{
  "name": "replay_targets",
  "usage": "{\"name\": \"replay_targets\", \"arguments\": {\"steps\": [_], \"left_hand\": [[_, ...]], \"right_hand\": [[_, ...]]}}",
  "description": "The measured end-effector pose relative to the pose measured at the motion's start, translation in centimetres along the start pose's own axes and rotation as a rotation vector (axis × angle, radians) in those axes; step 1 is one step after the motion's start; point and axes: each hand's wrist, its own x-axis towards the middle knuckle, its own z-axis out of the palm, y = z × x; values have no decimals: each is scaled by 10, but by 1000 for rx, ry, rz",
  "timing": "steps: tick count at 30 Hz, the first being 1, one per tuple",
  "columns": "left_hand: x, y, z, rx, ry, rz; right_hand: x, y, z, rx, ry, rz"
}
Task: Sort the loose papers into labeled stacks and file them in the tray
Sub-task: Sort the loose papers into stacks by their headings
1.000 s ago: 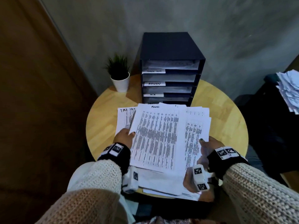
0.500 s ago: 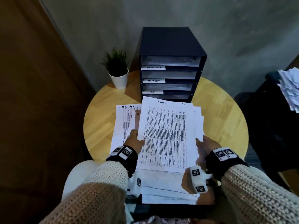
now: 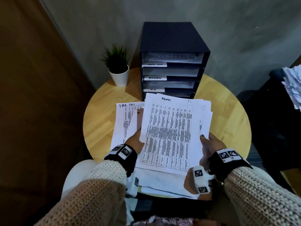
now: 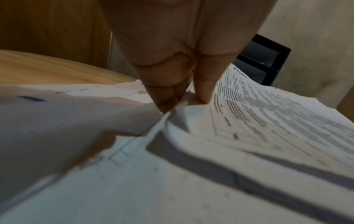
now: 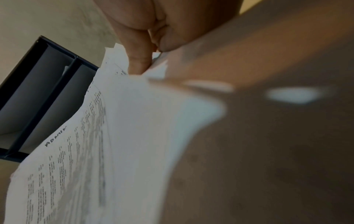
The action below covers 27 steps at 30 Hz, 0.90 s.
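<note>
A stack of printed sheets headed ADMIN [image 3: 171, 132] is lifted off the table, tilted up toward the black filing tray [image 3: 172, 62]. My left hand [image 3: 136, 141] pinches its left edge, thumb on top [image 4: 203, 84]. My right hand [image 3: 210, 142] grips the right edge, thumb over the sheets [image 5: 139, 60]. Under and left of it lies a sheet headed TASK LIST [image 3: 125, 118]. More loose papers [image 3: 162, 181] lie beneath at the table's near edge. The tray's slots carry labels, one reading ADMIN [image 3: 155, 78].
The round wooden table [image 3: 104, 115] holds a small potted plant [image 3: 118, 69] at the back left, beside the tray. A pile of crumpled papers [image 3: 293, 85] sits on dark furniture at the right. A grey wall stands behind, a brown door at left.
Both hands have squared the ADMIN sheets from a fanned spread into a narrower stack and raised it, its far edge now nearer the tray. The view has moved closer.
</note>
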Motion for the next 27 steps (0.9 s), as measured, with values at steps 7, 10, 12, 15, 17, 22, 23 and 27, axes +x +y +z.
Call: {"name": "replay_targets", "arguments": {"steps": [7, 10, 12, 15, 17, 22, 23, 27], "left_hand": [[2, 5, 5, -234, 148, 47], [3, 7, 4, -420, 112, 37], [6, 6, 6, -362, 115, 28], [14, 6, 12, -245, 126, -24], [16, 7, 17, -207, 131, -30], [17, 5, 19, -246, 197, -13], [21, 0, 13, -249, 259, -47], [33, -33, -20, 0, 370, -330]], "right_hand": [[3, -3, 8, 83, -68, 2], [-3, -7, 14, 139, -84, 13], [-8, -15, 14, 86, -21, 37], [-9, -22, 17, -128, 92, 134], [-6, -23, 20, -320, -24, 104], [4, -14, 20, -655, -23, 53], [5, -14, 19, -674, -4, 49], [12, -4, 16, -822, 163, -2]]}}
